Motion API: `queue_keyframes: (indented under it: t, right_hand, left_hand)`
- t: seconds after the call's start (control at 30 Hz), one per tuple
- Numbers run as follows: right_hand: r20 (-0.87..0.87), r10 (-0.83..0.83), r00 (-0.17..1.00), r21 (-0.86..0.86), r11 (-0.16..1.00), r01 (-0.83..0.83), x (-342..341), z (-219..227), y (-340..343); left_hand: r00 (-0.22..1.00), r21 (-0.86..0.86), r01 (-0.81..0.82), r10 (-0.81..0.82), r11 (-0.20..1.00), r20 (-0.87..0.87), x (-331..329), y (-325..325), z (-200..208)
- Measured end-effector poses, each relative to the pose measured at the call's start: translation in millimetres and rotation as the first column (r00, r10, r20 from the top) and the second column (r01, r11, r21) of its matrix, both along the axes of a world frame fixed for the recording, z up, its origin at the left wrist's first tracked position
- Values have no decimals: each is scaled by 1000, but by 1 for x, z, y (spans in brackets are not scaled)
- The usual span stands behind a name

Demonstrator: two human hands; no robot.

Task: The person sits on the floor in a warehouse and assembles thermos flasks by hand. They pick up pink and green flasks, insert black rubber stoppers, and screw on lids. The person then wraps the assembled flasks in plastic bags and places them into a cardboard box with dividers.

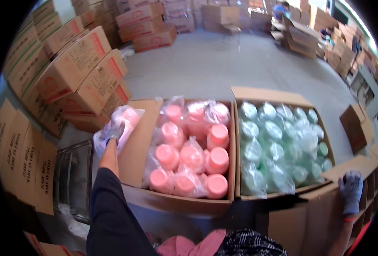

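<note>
The left hand [113, 131] is gripping a bagged pink cup [125, 119], lifting it just beside the left flap of the open pink-cup carton [138, 141]. Lifting by the cup's body (not the loose film) is probably keeping it from slipping. The right hand [351, 192] is resting flat and open on a cardboard flap [347, 167]. The neighbouring carton [268, 94] is holding wrapped green cups [274, 149], seemingly full.

Grey gloved hands [351, 192] — dark sleeve [108, 205]
</note>
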State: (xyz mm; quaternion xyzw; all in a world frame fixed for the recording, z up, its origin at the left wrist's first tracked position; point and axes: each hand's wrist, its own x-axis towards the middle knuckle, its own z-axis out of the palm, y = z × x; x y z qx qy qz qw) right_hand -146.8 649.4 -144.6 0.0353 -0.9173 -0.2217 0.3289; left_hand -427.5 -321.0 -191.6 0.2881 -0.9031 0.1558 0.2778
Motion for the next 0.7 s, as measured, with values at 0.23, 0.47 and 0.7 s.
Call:
queue_keyframes:
  t: [0.23, 0.47, 0.7]
  right_hand:
    - [329, -308, 893, -77, 934, 350, 7, 65, -13]
    - [351, -275, 895, -100, 939, 328, -10, 69, -38]
    - [352, -270, 896, 3, 958, 287, -10, 83, -57]
  left_hand:
    - [949, 66, 253, -261, 965, 176, 32, 72, -11]
    - [747, 238, 350, -423, 906, 513, 61, 78, 5]
    - [673, 333, 355, -486, 874, 558, 68, 64, -2]
